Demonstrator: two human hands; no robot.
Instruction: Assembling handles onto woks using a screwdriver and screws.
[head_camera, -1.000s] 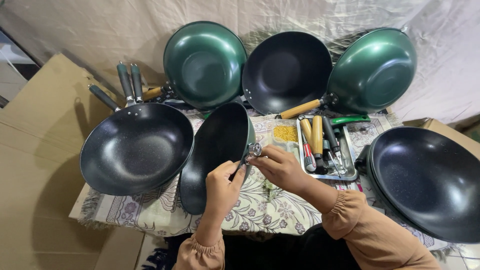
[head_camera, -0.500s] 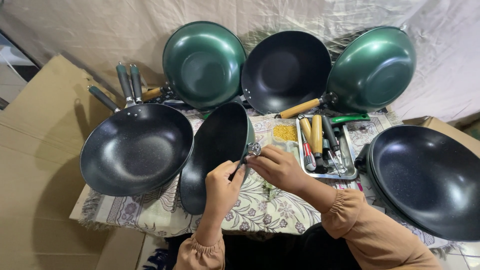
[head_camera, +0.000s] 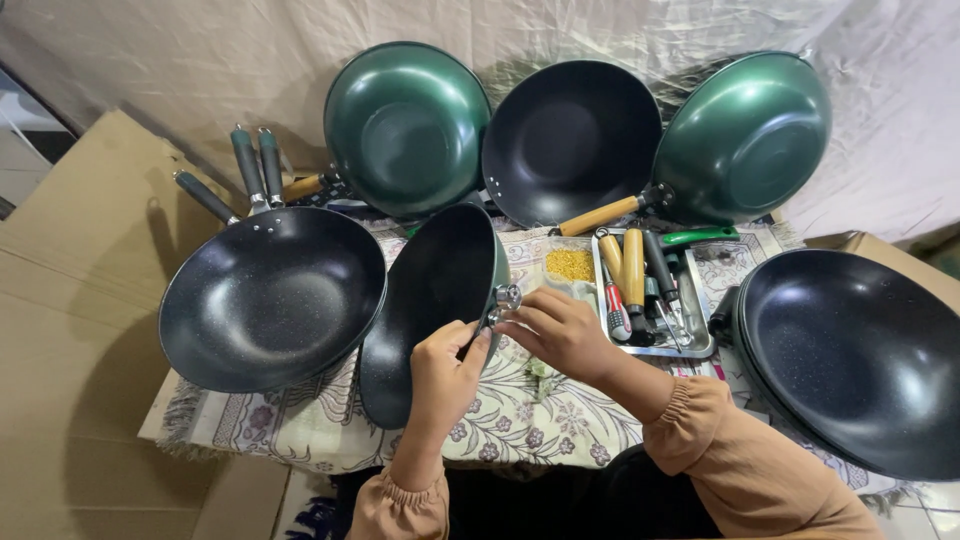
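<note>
In the head view, a dark wok with a green outer shell is held tilted on its edge near the middle of the tabletop, its rim resting on the patterned cloth. The left hand is closed around the wok's right rim, thumb inside and fingers behind. The right hand is pinched on a small metal handle bracket at that same rim, fingertips clenched about it. The wok is judged stiff and fairly heavy for one hand, with a smooth coated inside that is likely slippery; the rim beside the bracket is judged the surest hold, since the bracket itself is small and hard to grip. Just to the left a larger speckled wok lies flat. Three more woks lean against the far backdrop: green, black and green. To the right, a metal tray of wooden-handled tools is seen, with another black wok beyond it.
</note>
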